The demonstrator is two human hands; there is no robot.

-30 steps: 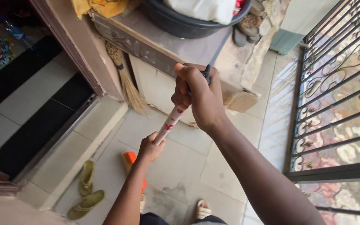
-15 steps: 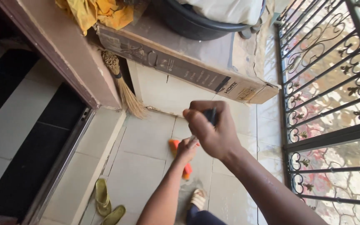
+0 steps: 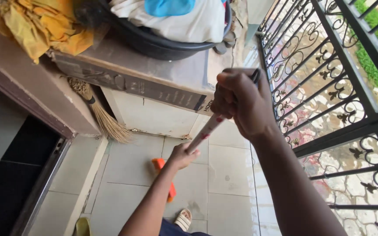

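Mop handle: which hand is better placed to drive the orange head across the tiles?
Left. The left hand grips low on the handle, nearest the orange head. The right hand holds the top end and seems suited to steadying.

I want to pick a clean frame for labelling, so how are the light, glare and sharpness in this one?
Head view: daylight through the metal grille puts a wet-looking glare on the floor tiles; the doorway at left is dark; the right hand looms large and slightly soft; straight lines bow near the edges.
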